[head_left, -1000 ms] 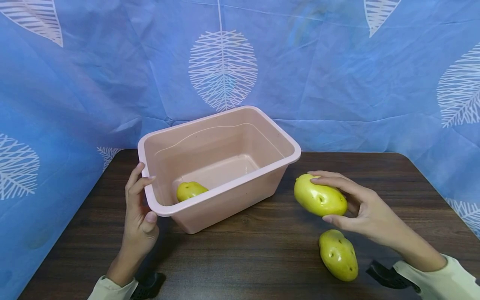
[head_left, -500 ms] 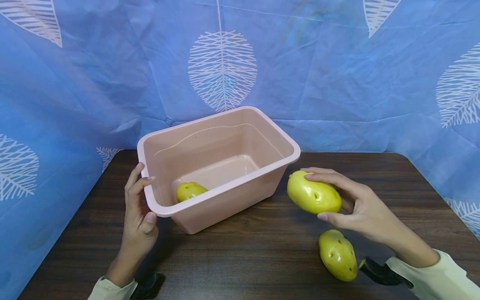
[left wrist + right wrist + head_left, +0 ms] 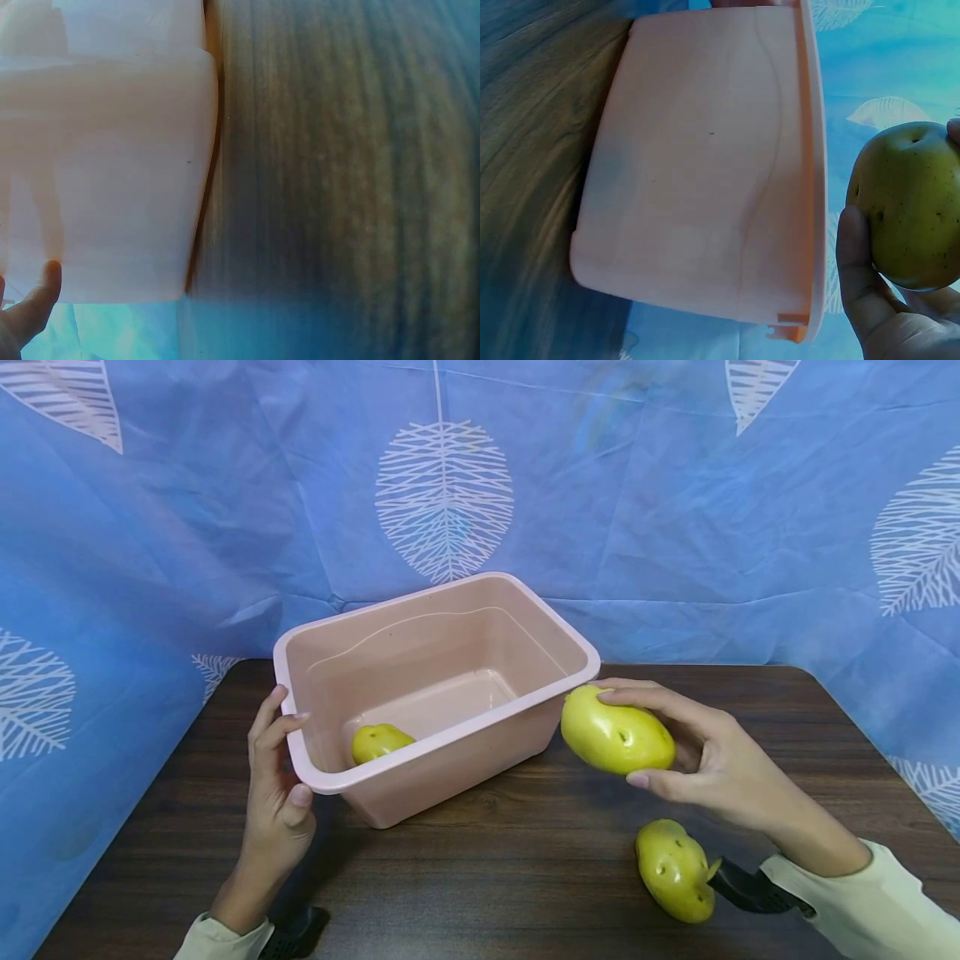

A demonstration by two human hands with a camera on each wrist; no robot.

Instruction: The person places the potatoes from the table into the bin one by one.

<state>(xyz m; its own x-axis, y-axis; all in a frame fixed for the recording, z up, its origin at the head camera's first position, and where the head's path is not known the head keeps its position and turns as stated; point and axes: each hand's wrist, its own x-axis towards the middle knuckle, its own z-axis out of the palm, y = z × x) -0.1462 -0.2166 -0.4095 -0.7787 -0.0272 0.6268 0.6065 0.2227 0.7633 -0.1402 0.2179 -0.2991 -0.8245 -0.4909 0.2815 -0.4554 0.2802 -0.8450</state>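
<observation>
My right hand (image 3: 720, 760) grips a shiny yellow potato (image 3: 617, 731) between thumb and fingers. It is held above the table, just off the near right corner of a pink plastic bin (image 3: 465, 747). In the right wrist view, this potato (image 3: 915, 210) appears beside the bin's rim. The left hand (image 3: 277, 802) holds the bin's left end, with fingertips at the rim and the thumb against the outside. A second potato (image 3: 381, 743) lies inside the bin at its near left. On the table below my right hand rests a third potato (image 3: 675, 870).
A dark wood-grain table (image 3: 480, 893) carries everything. Behind it hangs a blue cloth (image 3: 660, 510) with white leaf prints, close to the bin's back. A black wrist device (image 3: 753, 885) below the right sleeve overlaps the edge of the table potato in view.
My right hand has moved left and slightly up with its potato, towards the bin's corner. The left hand, the bin and the other two potatoes stay where they were.
</observation>
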